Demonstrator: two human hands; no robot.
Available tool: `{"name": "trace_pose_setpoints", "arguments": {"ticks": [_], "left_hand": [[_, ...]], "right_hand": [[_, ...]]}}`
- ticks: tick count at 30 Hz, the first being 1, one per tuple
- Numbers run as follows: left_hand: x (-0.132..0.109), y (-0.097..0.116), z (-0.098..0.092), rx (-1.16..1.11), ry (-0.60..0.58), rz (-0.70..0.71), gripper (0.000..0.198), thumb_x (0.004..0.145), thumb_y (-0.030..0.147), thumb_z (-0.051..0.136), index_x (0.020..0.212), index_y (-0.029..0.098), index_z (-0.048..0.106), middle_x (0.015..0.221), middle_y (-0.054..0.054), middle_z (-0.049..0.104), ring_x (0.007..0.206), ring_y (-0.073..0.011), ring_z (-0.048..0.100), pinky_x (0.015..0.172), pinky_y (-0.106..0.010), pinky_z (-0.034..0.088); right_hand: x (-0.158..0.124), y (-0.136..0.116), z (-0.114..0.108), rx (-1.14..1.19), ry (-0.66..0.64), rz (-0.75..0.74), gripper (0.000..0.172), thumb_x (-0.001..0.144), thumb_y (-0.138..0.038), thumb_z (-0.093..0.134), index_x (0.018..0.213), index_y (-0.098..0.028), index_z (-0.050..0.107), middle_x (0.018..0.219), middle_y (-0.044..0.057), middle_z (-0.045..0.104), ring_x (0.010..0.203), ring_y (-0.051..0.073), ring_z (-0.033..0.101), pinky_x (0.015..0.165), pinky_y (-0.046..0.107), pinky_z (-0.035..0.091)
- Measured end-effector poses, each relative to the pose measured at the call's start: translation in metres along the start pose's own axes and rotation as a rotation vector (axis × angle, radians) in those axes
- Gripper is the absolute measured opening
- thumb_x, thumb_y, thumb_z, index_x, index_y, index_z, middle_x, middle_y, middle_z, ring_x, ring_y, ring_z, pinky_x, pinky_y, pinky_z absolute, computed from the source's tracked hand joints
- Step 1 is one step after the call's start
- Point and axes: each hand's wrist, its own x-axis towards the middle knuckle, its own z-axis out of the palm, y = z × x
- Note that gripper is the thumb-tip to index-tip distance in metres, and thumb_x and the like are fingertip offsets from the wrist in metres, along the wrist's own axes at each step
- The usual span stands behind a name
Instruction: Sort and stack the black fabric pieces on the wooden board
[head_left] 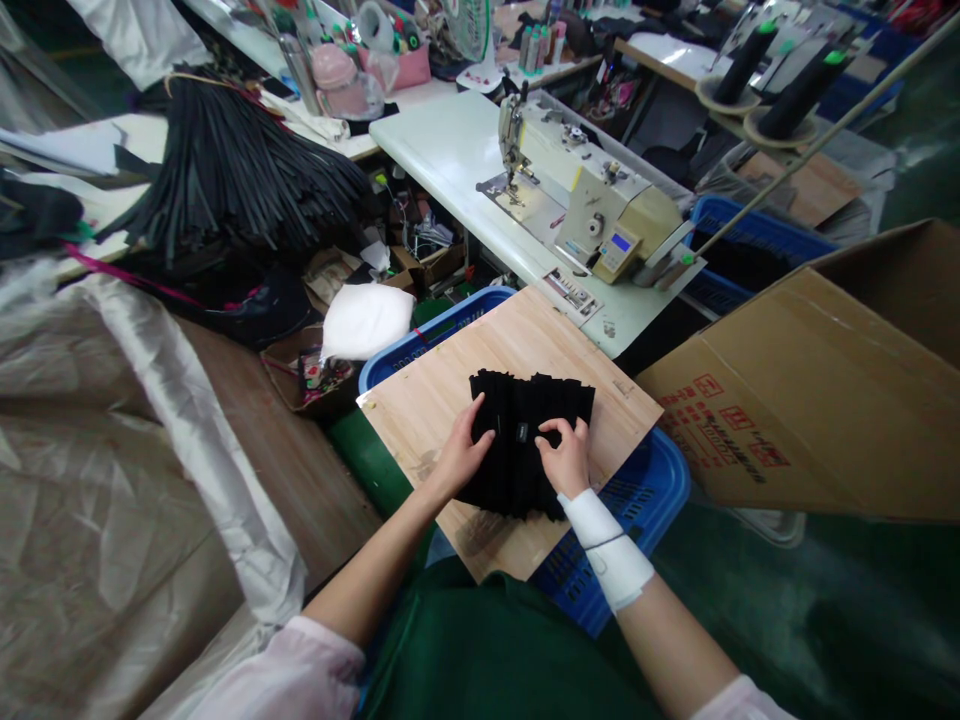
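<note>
A stack of black fabric pieces [504, 470] with uneven, frilled edges lies on a wooden board [420, 410]. A small dark label with pale marks [523, 432] shows near the middle of the fabric. My left hand [461, 455] rests at the left edge of the stack, its thumb and index finger apart on the cloth. At the right part, my right hand [566, 455] has thumb and index finger closed in a pinch just beside the label; what lies between the tips is too small to tell. White wrapping [607, 550] covers my right wrist.
Under the board stands a blue plastic basket [660, 480]. Beyond it, a sewing machine [600, 200] sits on a pale table [435, 140]. A large cardboard box [810, 390] is at the right. Black strips [247, 170] hang in a bundle at the left, near a white bag [367, 320].
</note>
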Motion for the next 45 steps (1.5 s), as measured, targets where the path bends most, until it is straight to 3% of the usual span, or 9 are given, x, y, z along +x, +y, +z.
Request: {"name": "trace_pose_setpoints", "arguments": {"ticks": [3, 6, 11, 15, 19, 26, 33, 39, 45], "left_hand": [[-0.003, 0.001, 0.003, 0.064, 0.019, 0.028, 0.068, 0.084, 0.017, 0.056, 0.147, 0.025, 0.032, 0.146, -0.01, 0.043, 0.139, -0.0232, 0.038, 0.119, -0.046, 0.028], [-0.006, 0.005, 0.009, 0.133, 0.053, 0.027, 0.061, 0.082, 0.013, 0.056, 0.14, 0.026, 0.04, 0.139, -0.009, 0.044, 0.135, -0.0238, 0.042, 0.116, -0.046, 0.033], [-0.006, 0.013, 0.018, 0.191, 0.094, -0.008, 0.035, 0.08, 0.028, 0.069, 0.112, 0.02, 0.057, 0.128, -0.011, 0.048, 0.122, -0.0264, 0.052, 0.107, -0.043, 0.044], [-0.004, 0.016, 0.021, 0.209, 0.074, -0.003, 0.03, 0.085, 0.035, 0.065, 0.111, 0.022, 0.061, 0.13, -0.011, 0.047, 0.126, -0.0286, 0.05, 0.11, -0.046, 0.041], [-0.004, 0.021, 0.021, 0.22, 0.077, -0.027, 0.031, 0.087, 0.038, 0.061, 0.113, 0.02, 0.061, 0.127, -0.011, 0.048, 0.124, -0.0291, 0.051, 0.111, -0.046, 0.04], [0.0, 0.035, 0.021, 0.301, 0.095, -0.145, 0.044, 0.078, 0.032, 0.063, 0.118, 0.016, 0.055, 0.126, -0.014, 0.049, 0.112, -0.0296, 0.059, 0.1, -0.043, 0.049], [0.007, 0.038, 0.022, 0.352, 0.051, -0.226, 0.059, 0.077, 0.037, 0.063, 0.125, 0.007, 0.049, 0.133, -0.023, 0.044, 0.12, -0.0353, 0.055, 0.104, -0.045, 0.044], [0.012, 0.05, 0.024, 0.486, 0.016, -0.24, 0.041, 0.082, 0.038, 0.057, 0.111, 0.009, 0.055, 0.126, -0.023, 0.049, 0.108, -0.0351, 0.062, 0.094, -0.045, 0.049], [0.019, 0.052, 0.023, 0.625, -0.009, -0.287, 0.023, 0.082, 0.025, 0.051, 0.101, 0.013, 0.056, 0.12, -0.021, 0.054, 0.097, -0.0323, 0.066, 0.082, -0.042, 0.052]], "right_hand": [[0.0, 0.0, 0.001, -0.019, -0.015, -0.008, 0.011, 0.076, -0.017, 0.063, 0.084, -0.02, 0.07, 0.129, 0.013, 0.042, 0.128, 0.033, 0.042, 0.103, 0.046, 0.039], [-0.002, -0.002, 0.002, -0.027, -0.018, -0.026, 0.012, 0.078, -0.017, 0.062, 0.082, -0.021, 0.073, 0.131, 0.013, 0.042, 0.128, 0.033, 0.042, 0.102, 0.045, 0.04], [-0.005, -0.007, 0.001, -0.052, -0.035, -0.019, 0.015, 0.08, -0.023, 0.062, 0.088, -0.021, 0.075, 0.132, 0.015, 0.042, 0.127, 0.034, 0.042, 0.1, 0.046, 0.041], [-0.005, -0.009, 0.0, -0.062, -0.035, -0.024, 0.016, 0.081, -0.026, 0.062, 0.09, -0.021, 0.074, 0.133, 0.015, 0.042, 0.127, 0.034, 0.043, 0.1, 0.046, 0.042], [-0.005, -0.01, 0.001, -0.079, -0.029, -0.025, 0.016, 0.081, -0.026, 0.062, 0.089, -0.021, 0.074, 0.133, 0.016, 0.043, 0.126, 0.034, 0.044, 0.098, 0.046, 0.043], [-0.007, -0.01, 0.003, -0.07, -0.02, -0.038, 0.015, 0.081, -0.025, 0.062, 0.089, -0.023, 0.075, 0.133, 0.014, 0.044, 0.125, 0.033, 0.045, 0.099, 0.045, 0.043], [-0.007, -0.012, 0.004, -0.097, -0.032, -0.049, 0.015, 0.081, -0.023, 0.063, 0.09, -0.022, 0.074, 0.133, 0.014, 0.043, 0.121, 0.032, 0.047, 0.098, 0.045, 0.044], [-0.007, -0.016, 0.004, -0.12, -0.049, -0.043, 0.015, 0.082, -0.023, 0.063, 0.092, -0.022, 0.074, 0.133, 0.015, 0.042, 0.122, 0.033, 0.046, 0.097, 0.045, 0.045], [-0.008, -0.018, 0.005, -0.117, -0.053, -0.059, 0.014, 0.082, -0.021, 0.064, 0.091, -0.022, 0.074, 0.134, 0.015, 0.043, 0.122, 0.034, 0.047, 0.099, 0.046, 0.044]]}}
